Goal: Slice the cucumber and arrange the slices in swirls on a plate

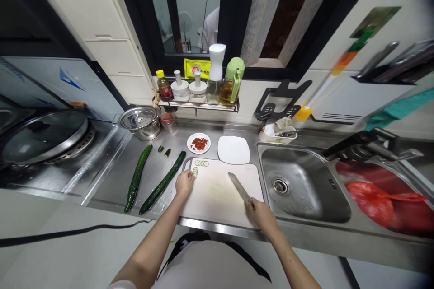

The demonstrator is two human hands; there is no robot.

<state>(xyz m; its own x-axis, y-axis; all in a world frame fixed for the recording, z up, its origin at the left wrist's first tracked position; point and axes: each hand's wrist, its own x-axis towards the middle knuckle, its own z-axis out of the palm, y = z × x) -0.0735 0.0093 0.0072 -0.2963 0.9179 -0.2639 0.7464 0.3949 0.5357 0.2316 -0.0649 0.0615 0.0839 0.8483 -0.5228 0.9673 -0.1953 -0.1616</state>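
Observation:
In the head view, my right hand [260,213] grips the handle of a kitchen knife [239,187]. Its blade points up and left over the right half of the white cutting board [217,210]. At the board's upper left corner, my left hand [185,183] is closed, with its fingertips at a short overlapping row of cucumber slices [195,170]. A second row of cucumber slices [202,163] lies flat just above it. Two long whole-looking cucumbers, one farther left [138,178] and one beside the board [163,183], rest on the steel counter. Small cucumber ends [167,152] lie above them.
Behind the board stand a plate of chopped red pieces [198,143] and a white square plate [233,149]. The sink [305,189] borders the board on the right. A lidded pot [142,122] stands back left, below a seasoning shelf [200,106]. A red plastic bag [369,203] lies far right.

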